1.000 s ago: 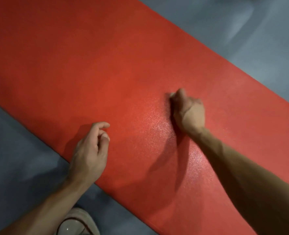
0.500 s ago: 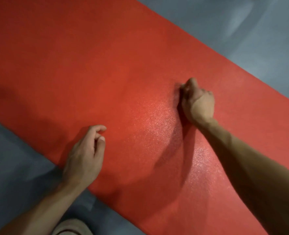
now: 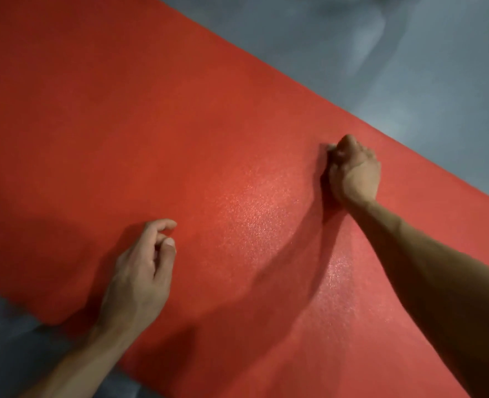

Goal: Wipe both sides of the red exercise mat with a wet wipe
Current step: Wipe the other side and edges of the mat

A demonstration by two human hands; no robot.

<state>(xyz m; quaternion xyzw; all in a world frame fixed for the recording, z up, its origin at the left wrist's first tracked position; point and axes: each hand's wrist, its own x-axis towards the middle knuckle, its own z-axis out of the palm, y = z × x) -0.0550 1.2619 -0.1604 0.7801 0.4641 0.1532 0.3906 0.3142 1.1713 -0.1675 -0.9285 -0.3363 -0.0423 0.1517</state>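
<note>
The right hand (image 3: 353, 173) is clenched in a fist grip around a small pale wet wipe (image 3: 331, 147), barely visible at the knuckles, pressing it onto the flat, textured red exercise mat (image 3: 180, 124). Nearer the body, the left hand (image 3: 139, 274) rests loosely curled on the mat, grasping nothing. Grey floor (image 3: 409, 53) lies beyond. The bunched wipe may miss patches.

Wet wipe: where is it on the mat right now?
In the head view the wet wipe is bunched inside the right hand, pressed on the red textured exercise mat near its far edge, right of centre.
</note>
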